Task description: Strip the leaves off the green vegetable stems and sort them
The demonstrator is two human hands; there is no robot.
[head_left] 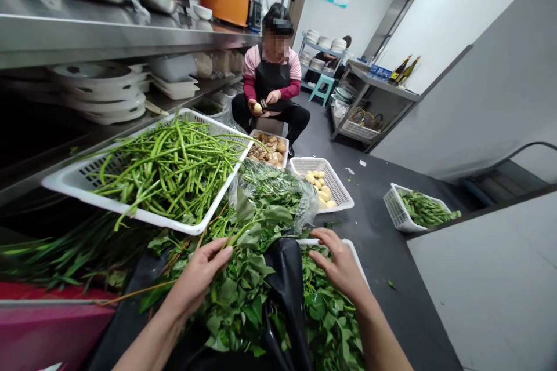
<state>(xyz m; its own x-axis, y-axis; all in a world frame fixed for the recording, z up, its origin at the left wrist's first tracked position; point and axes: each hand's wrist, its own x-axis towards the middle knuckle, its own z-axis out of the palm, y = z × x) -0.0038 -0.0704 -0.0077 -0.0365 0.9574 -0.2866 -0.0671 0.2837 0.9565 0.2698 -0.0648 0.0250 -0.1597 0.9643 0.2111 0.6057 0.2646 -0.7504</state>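
My left hand [208,265] is closed in a pinch on the stem of a leafy green [246,231], its broad leaves stretching up and to the right. Spread below it is a pile of loose leafy greens [237,295]. My right hand [337,258] has its thumb and fingers apart with nothing between them. It hovers above a white basket [357,255] holding picked leaves [328,319]. Between both hands rises black shiny material [285,272]. Bare green stems [174,162] fill a larger white basket [202,226] ahead on the left.
Ahead, a seated person [274,78] holds a potato and a tool. Nearby are a basket of peeled potatoes [324,188], unpeeled potatoes [272,148] and bagged greens [278,182]. A steel shelf [130,40] runs along the left. A basket of green pods [420,208] sits rightward.
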